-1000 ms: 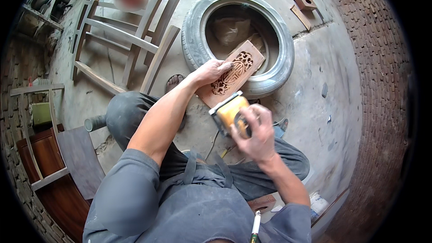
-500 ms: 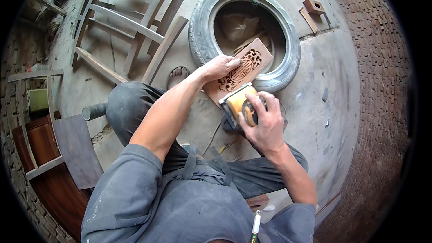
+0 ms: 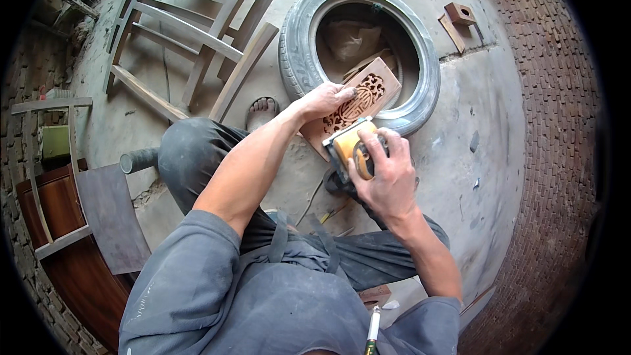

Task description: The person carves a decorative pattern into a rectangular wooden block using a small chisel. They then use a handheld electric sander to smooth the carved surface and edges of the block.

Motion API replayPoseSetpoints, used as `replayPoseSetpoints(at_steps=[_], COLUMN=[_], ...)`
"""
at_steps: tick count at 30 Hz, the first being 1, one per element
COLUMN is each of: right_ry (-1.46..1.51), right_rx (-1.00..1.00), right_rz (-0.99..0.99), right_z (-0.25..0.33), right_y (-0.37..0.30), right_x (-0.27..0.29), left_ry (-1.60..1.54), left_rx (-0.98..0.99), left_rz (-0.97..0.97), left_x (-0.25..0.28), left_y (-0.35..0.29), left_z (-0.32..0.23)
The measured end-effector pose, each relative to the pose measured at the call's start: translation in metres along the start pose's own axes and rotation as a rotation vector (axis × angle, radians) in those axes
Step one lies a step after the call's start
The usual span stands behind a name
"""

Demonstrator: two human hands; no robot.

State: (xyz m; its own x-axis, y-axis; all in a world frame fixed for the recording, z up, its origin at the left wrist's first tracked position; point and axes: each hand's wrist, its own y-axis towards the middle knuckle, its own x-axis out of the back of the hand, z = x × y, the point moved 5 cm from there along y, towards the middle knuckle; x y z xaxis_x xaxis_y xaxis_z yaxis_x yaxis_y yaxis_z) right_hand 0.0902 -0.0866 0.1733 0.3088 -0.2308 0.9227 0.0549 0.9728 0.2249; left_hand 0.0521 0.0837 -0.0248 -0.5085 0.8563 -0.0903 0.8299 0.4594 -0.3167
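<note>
A flat wooden panel with openwork carving point(image 3: 358, 106) slants across the near rim of a tyre point(image 3: 428, 85). My left hand point(image 3: 323, 101) grips the panel by its left edge, thumb on top near the carving. My right hand point(image 3: 389, 169) is wrapped round a yellow and black power sander point(image 3: 348, 143). The sander's flat pad meets the near end of the panel and hides part of it. Inside the tyre lie a pale bag point(image 3: 350, 38) and thin pieces partly covered by the panel.
Wooden chair frames point(image 3: 190, 33) stand at the upper left. Further left are another frame point(image 3: 52, 102), a grey curved board point(image 3: 112, 217) and dark red-brown panels point(image 3: 62, 200). A wooden block point(image 3: 459, 13) sits at the far right, near a brick surface point(image 3: 552, 125). A thin cord lies between my legs.
The view has shifted slightly. My hands, the panel and the sander keep nearly the same places, with the sander's pad tilted a little differently against the panel's near end.
</note>
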Motion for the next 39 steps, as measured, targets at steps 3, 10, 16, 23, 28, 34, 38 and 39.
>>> replayPoseSetpoints(at_steps=[3,10,16,23,28,34,38,39], right_ry=[0.056,0.04,0.026,0.023,0.045,0.024,0.031,0.034], right_rx=[0.087,0.091,-0.013,-0.097,-0.076,-0.039,-0.028,-0.02], right_rz=[-0.013,0.065,0.212,0.13,0.146,0.189,0.166,0.161], right_z=[-0.004,-0.004,0.001,-0.016,0.002,0.001,0.003,0.006], right_y=[-0.004,-0.004,-0.032,-0.036,-0.012,-0.017,-0.013,-0.01], right_x=[-0.002,0.002,0.023,0.019,0.006,0.007,0.005,0.003], left_ry=[-0.04,-0.13,-0.212,-0.381,-0.209,-0.397,-0.418,-0.41], left_rx=[0.004,0.029,-0.002,-0.005,-0.006,-0.01,0.006,0.011], left_rz=[0.017,-0.058,-0.141,-0.143,-0.182,-0.134,-0.15,-0.157], left_x=[-0.002,-0.008,-0.013,-0.024,-0.017,-0.024,-0.025,-0.025], left_y=[0.0,-0.007,-0.011,-0.005,-0.003,-0.002,-0.001,-0.001], left_z=[0.001,-0.003,-0.004,0.008,0.015,0.02,0.023,0.022])
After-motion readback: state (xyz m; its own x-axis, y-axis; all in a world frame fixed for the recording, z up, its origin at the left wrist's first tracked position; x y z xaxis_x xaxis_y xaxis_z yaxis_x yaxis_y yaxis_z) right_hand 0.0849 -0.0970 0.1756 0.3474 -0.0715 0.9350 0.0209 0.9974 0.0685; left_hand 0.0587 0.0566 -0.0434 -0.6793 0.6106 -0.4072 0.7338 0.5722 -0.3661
